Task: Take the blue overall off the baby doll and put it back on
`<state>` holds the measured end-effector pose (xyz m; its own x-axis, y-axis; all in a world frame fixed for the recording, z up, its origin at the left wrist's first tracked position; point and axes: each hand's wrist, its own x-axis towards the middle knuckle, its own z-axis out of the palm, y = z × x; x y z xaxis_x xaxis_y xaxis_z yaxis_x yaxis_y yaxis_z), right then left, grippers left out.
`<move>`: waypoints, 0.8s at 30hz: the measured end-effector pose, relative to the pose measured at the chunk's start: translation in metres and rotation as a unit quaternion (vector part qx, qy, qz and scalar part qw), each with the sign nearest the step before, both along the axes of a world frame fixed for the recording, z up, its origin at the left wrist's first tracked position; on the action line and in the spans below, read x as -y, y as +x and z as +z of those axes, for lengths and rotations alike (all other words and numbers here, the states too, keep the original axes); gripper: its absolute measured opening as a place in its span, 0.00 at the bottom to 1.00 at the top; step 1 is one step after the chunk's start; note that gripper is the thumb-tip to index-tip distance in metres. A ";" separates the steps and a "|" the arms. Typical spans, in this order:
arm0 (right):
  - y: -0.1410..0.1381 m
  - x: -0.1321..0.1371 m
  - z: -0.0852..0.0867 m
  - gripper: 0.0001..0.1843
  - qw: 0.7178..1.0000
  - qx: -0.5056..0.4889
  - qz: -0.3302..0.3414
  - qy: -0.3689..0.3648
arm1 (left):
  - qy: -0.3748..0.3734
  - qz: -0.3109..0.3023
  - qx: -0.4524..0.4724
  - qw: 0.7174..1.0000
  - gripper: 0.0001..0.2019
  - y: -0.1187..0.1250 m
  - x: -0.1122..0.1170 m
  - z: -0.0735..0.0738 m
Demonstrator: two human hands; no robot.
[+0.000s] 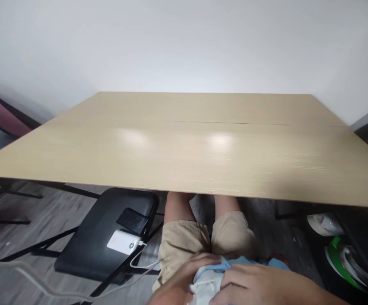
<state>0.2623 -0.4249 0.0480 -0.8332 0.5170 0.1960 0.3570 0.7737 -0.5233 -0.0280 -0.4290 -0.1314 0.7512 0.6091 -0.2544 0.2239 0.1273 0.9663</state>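
Note:
Low in the head view, in front of my lap, a light blue and white bundle [207, 284] that looks like soft cloth lies between my hands. My left hand [184, 275] is wrapped round its left side, with the fingers curled over the top. From the right, my right hand [250, 280] grips the same bundle, its fingers bent and pressed against it. The exact kind of the bundle cannot be told, as both hands and the lower frame edge hide much of it. More blue material shows past my right hand.
A wide wooden table [184, 161] stands before me against a white wall. On a black folding chair [85, 245] at left lie a dark phone [132, 220] and a white power bank [123, 242] with a cable [136, 267]. A dark shelf unit [355, 237] stands at right.

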 end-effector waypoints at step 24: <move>-0.014 0.043 -0.044 0.16 0.977 -0.041 -0.094 0.188 | 0.160 -0.093 -0.113 0.976 0.33 0.000 -0.005 0.124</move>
